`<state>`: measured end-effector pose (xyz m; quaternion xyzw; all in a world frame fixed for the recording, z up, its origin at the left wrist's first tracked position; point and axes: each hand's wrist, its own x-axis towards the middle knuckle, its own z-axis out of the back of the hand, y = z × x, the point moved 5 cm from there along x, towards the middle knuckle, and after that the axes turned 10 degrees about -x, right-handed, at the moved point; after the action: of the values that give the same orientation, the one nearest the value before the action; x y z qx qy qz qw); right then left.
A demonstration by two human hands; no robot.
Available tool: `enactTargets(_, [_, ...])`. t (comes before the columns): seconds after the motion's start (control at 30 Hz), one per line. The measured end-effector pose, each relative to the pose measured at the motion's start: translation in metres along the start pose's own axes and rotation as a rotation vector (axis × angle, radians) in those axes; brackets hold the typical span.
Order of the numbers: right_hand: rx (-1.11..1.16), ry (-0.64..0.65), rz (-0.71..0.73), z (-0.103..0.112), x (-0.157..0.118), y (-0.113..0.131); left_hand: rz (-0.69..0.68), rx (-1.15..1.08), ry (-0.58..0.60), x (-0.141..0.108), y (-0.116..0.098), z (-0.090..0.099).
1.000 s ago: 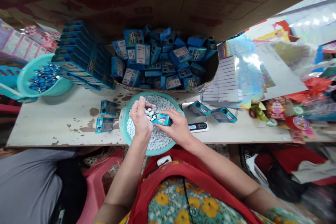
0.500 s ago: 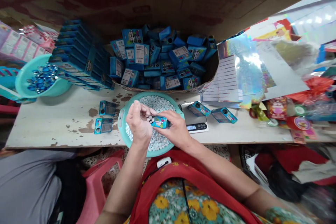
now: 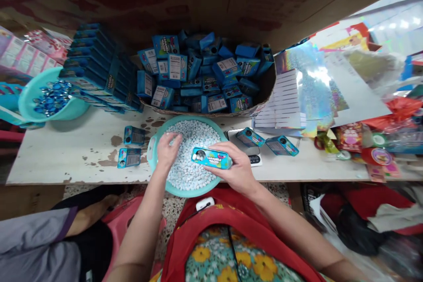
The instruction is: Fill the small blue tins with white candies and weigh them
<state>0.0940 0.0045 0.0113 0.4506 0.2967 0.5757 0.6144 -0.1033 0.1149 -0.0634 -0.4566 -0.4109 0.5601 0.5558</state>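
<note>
My right hand (image 3: 236,165) holds a small blue box (image 3: 213,158) printed "CARAMELO MACIZO" over the right side of a turquoise basin (image 3: 185,193). Whitish candies show through the round opening at the box's left end. The basin is filled with small pale candies (image 3: 194,176). At the basin's left side is my left hand (image 3: 169,147), its fingers curled over the candies; whether anything is inside them cannot be made out. Just right of the basin, a digital scale (image 3: 255,158) is partly covered by another blue box (image 3: 250,137).
Behind the basin stands a carton (image 3: 211,114) full of blue boxes. Stacked blue boxes (image 3: 99,70) and a bowl of blue gems (image 3: 74,110) are at the left. Two blue boxes lie left of the basin. Papers (image 3: 280,101) and packets cover the right. A person in grey (image 3: 36,233) sits at left.
My left hand has moved left and down, away from the box to the candies. My right hand has shifted right with the box, whose opening now shows. The seated person's arm has come into view.
</note>
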Motion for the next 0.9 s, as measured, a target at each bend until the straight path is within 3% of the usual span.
enactTargets(0.1, [-0.015, -0.026, -0.019, 0.004, -0.002, -0.006, -0.193, 0.484, 0.083, 0.001, 0.026, -0.014])
enactTargets(0.17, [-0.021, -0.031, -0.026, 0.002, -0.003, -0.010, -0.200, 0.638, 0.064, 0.000, 0.034, -0.026])
enactTargets(0.37, [-0.040, -0.065, -0.058, -0.006, -0.004, -0.015, -0.078, 0.707, 0.166, -0.005, 0.032, -0.054])
enactTargets(0.47, [-0.050, -0.068, -0.054, -0.009, -0.004, -0.018, -0.045, 0.539, 0.145, -0.006, 0.033, -0.054])
enactTargets(0.53, [-0.075, -0.059, -0.051, -0.009, -0.003, -0.021, 0.007, 0.339, 0.058, -0.006, 0.033, -0.049])
enactTargets(0.67, [-0.137, -0.030, -0.050, -0.008, -0.001, -0.022, 0.280, -0.317, -0.127, -0.011, 0.023, -0.037])
enactTargets(0.77, [-0.189, 0.016, -0.037, -0.016, 0.004, -0.018, 0.444, -0.765, -0.130, -0.018, -0.006, -0.038])
enactTargets(0.9, [-0.277, 0.091, -0.002, -0.033, 0.014, -0.008, 0.309, -0.964, -0.136, -0.021, -0.050, -0.032])
